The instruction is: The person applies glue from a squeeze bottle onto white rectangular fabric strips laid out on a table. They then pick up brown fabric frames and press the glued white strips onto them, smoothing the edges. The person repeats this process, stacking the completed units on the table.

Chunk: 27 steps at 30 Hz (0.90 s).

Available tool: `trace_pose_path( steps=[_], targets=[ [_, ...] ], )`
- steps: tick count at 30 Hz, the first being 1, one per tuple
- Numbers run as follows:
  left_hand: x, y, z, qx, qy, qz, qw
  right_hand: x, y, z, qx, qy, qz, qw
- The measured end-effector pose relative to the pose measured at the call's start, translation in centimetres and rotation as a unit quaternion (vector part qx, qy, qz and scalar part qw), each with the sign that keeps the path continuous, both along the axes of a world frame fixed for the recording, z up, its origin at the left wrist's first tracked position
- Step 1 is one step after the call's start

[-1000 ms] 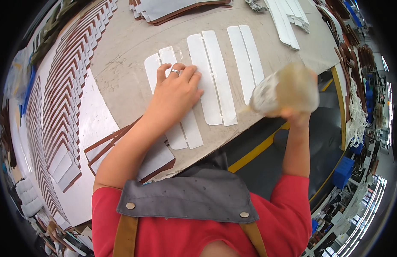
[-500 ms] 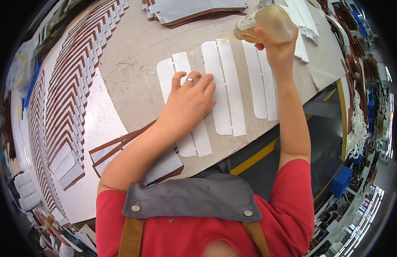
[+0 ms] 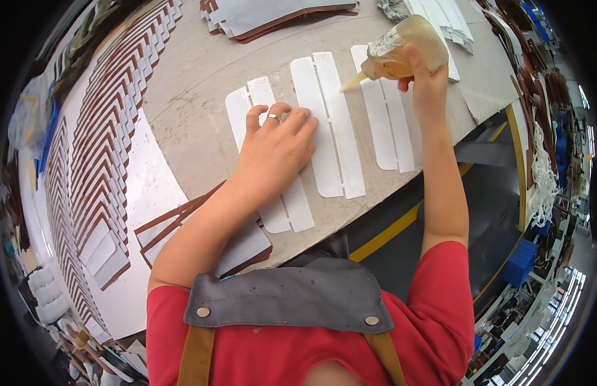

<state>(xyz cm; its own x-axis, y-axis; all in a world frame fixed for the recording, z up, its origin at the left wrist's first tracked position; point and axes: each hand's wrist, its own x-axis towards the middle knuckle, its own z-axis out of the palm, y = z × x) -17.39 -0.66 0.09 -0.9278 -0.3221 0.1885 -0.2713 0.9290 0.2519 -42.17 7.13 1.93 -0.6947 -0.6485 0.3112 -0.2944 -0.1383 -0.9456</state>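
Note:
Three pairs of narrow white strips with rounded corners lie side by side on the tabletop. My left hand [image 3: 274,152] rests with fingers spread and bent over the left pair [image 3: 237,109], its fingertips reaching the edge of the middle pair [image 3: 322,135]. In my right hand [image 3: 431,90] is a translucent squeeze bottle [image 3: 422,37] with amber liquid inside, held tilted. Its pointed nozzle is at the right edge of the middle pair, near the upper part; whether it touches is hard to tell. Below the bottle lies the right pair [image 3: 380,119], partly covered by it.
Long overlapping rows of grey, brown-edged pieces [image 3: 111,167] fill the left side. A similar stack [image 3: 279,16] lies at the far edge, with white strips [image 3: 443,26] to its right. More brown-edged pieces [image 3: 247,248] sit under my left forearm. The table [image 3: 202,135] ends close to my body.
The squeeze bottle's nozzle has moved from the far end of the middle pair toward me, along its right edge. My left hand stays on the left pair.

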Motion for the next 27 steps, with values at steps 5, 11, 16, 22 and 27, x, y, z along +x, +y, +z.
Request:
trace_pose_path(
  steps=[5, 11, 16, 22, 27],
  targets=[
    [-0.2, 0.1, 0.0, -0.022, 0.025, -0.004, 0.999, 1.0, 3.1, -0.1, 0.027, -0.031, 0.024, 0.999],
    [-0.3, 0.3, 0.7, -0.022, -0.021, 0.0, 1.0, 2.2, 6.9, -0.6, 0.027, -0.09, 0.037, 0.995],
    [-0.4, 0.4, 0.9, -0.032, -0.031, 0.0, 0.999, 3.9, 10.0, -0.3, 0.035, -0.122, 0.05, 0.991],
    [-0.6, 0.2, 1.7, -0.011, -0.054, -0.007, 0.998, 3.1, 11.6, -1.3, -0.032, -0.271, 0.081, 0.959],
    [-1.9, -1.2, 3.3, 0.037, -0.11, -0.012, 0.993, -3.4, 7.1, 1.3, -0.093, -0.144, 0.031, 0.985]
  ],
)
